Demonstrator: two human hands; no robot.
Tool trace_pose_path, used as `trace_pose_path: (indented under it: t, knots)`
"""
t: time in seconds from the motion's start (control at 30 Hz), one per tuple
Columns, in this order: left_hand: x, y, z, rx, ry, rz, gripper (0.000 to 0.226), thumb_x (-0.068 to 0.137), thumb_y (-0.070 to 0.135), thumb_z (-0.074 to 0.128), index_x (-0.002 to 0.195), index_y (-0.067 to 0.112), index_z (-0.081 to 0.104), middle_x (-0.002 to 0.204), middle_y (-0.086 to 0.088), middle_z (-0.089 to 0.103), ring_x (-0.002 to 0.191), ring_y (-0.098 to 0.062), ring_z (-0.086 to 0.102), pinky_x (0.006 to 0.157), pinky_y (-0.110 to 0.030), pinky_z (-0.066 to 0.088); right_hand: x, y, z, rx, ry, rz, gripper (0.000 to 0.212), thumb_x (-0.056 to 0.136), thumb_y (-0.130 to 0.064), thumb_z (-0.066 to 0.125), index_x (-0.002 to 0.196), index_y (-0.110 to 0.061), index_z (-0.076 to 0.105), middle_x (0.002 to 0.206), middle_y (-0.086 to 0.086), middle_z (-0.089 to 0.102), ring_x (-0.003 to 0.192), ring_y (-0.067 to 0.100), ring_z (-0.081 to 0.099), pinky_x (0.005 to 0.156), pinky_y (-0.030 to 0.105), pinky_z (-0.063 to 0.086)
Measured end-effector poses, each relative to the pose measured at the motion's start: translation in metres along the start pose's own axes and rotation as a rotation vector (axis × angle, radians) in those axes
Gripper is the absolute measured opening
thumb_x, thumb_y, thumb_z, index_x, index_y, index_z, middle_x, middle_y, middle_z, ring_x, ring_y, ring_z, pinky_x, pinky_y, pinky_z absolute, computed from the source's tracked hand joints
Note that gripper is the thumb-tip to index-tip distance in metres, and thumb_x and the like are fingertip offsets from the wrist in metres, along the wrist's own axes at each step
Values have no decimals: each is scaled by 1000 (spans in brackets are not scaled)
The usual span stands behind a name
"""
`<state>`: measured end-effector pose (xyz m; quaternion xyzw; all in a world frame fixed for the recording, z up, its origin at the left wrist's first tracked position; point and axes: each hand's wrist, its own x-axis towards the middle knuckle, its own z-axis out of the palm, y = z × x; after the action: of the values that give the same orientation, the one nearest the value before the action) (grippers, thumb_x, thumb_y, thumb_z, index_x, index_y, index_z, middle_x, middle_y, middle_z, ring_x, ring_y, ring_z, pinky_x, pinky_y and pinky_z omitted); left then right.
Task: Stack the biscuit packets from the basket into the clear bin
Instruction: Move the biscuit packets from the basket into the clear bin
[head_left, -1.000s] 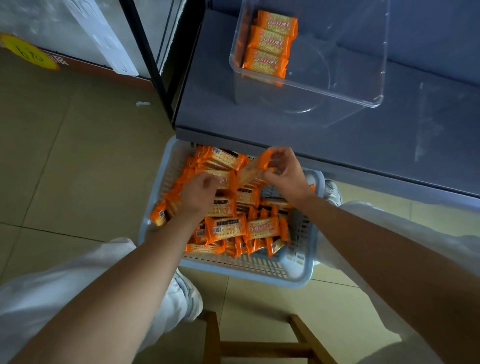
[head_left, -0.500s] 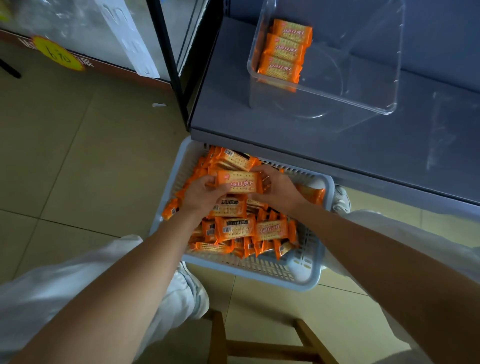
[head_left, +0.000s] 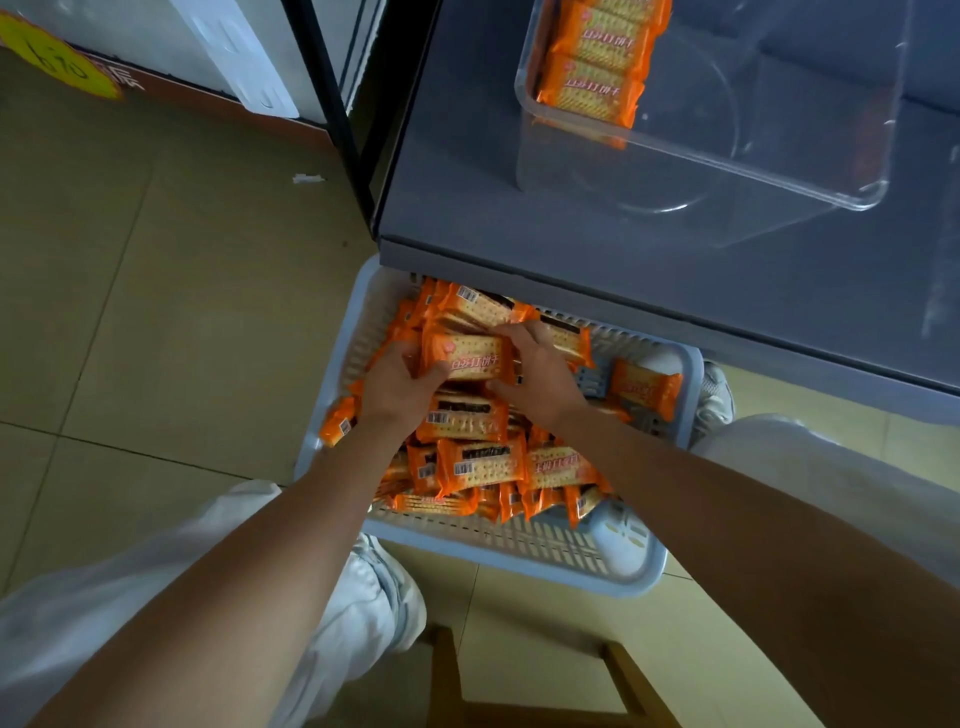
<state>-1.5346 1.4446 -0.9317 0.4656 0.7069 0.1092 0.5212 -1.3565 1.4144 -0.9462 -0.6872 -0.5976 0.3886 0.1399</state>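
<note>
Grey counter (head_left: 571, 234) carries the clear bin (head_left: 805, 130), with a row of biscuit packets (head_left: 589, 96) lying flat against its left wall. Pale blue basket (head_left: 519, 561) sits on the floor below the counter's edge, holding a heap of orange packets (head_left: 475, 465). My left hand (head_left: 400, 389) and right hand (head_left: 540, 374) each grip one end of a single packet (head_left: 467, 358), label up, just over the heap.

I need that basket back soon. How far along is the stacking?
Done: a few stacked packets lie at the clear bin's left end. In hand: the left hand and right hand hold one held packet over the basket. Left: a heaped pile of packets fills the basket, and most of the bin is bare.
</note>
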Motion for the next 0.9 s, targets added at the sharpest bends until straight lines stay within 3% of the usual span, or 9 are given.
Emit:
trace_pose_path:
  t: [0.17,0.27,0.33,0.43,0.57,0.63,0.73,0.9]
  knots:
    - [-5,11,-9,-179,-28,-17,11,88,23,67,96,22,60,91,-3,68,87,-23,66,84,-41,55,-4,-8,-8,23,-9,-83,70,77,-15,77,138,-17,43,130,2,42,118,17,46,98,33,47]
    - [-15,24,-20,-243,-62,-6,25,88,31,65,110,18,60,96,-2,69,83,-17,66,69,-30,53,-6,-17,-26,-24,12,-135,66,78,-25,76,135,-16,45,127,3,48,115,17,48,95,30,45]
    - [-21,33,-28,-270,-91,59,29,90,38,62,112,19,61,97,0,70,85,-16,68,74,-30,54,-7,-24,-44,-60,1,-170,64,79,-30,75,134,-15,46,124,2,51,109,13,50,91,26,44]
    - [-31,53,-39,-262,-42,234,38,93,52,48,99,17,63,96,-4,69,92,-20,67,88,-41,53,-10,-38,-78,-51,40,-225,63,77,-32,77,131,-13,50,115,2,54,98,10,52,86,31,48]
    - [-36,89,-54,-118,172,504,42,99,45,31,102,14,59,102,-7,64,97,-21,61,86,-38,48,-17,-63,-132,-62,131,-288,61,75,-32,79,127,-11,54,109,2,57,93,15,55,82,29,48]
    - [-36,109,-62,-24,241,675,37,100,37,33,112,12,58,109,-10,61,102,-24,59,91,-38,47,-19,-76,-161,-54,181,-309,63,74,-29,81,128,-10,53,110,1,55,93,14,55,82,26,47]
    - [-39,142,-67,220,374,861,29,98,17,41,120,5,56,117,-13,56,108,-23,56,91,-27,40,-11,-92,-207,-27,296,-308,65,73,-29,82,129,-10,54,111,-2,54,95,12,55,82,21,46]
    - [-25,187,-60,529,354,1024,40,97,17,44,135,5,48,142,-13,47,132,-28,42,109,-41,32,29,-94,-274,-71,370,-202,56,72,-34,80,120,-15,59,106,2,65,91,17,62,85,35,52]
